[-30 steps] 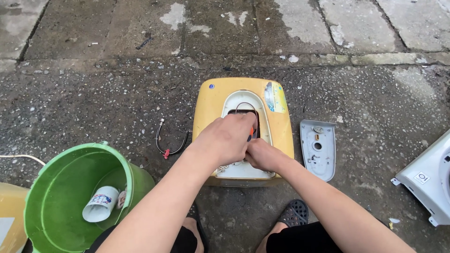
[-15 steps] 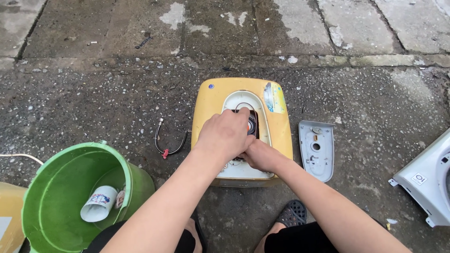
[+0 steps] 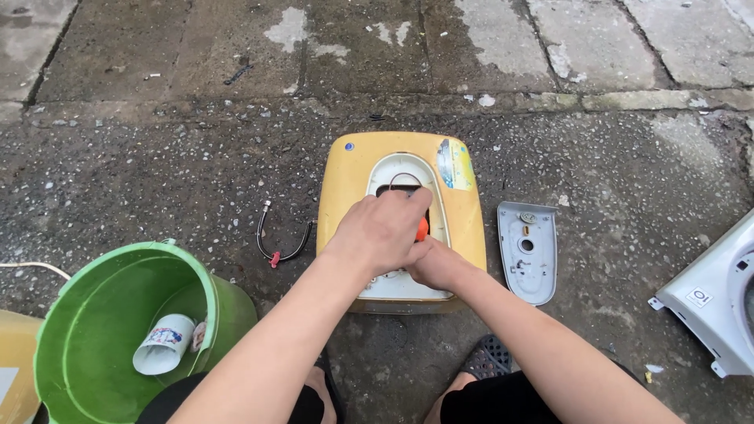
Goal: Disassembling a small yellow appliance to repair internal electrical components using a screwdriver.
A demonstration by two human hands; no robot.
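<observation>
Wet, speckled asphalt formed the working surface outdoors, bordered at the far side by grey concrete paving slabs with pale patches.

Left hand: curled, knuckles up, over the centre of a yellow appliance housing, covering most of an orange tool handle; the fingers appeared closed around it, though the grip itself was hidden.

Right hand: closed, pressed against the left hand from below and to the right, resting on the white inner panel; what it gripped could not be told.

Yellow appliance housing: smooth plastic, rounded rectangle, lying flat on the asphalt directly ahead of the person, under both hands. White oval inset at centre with a dark opening just beyond the left fingers. Sticker at its far right corner.

Grey cover plate: plastic, rounded at the near end, with a small round hole, lying just right of the housing, apart from it.

Short black hose: curved, metal end fitting, red tip, lying just left of the housing.

Green plastic bucket: tipped toward the camera at near left, holding a white cup lying on its side.

White appliance casing: angular, at the right edge, well apart.

Black perforated sandal: near the right forearm, below the housing.
</observation>
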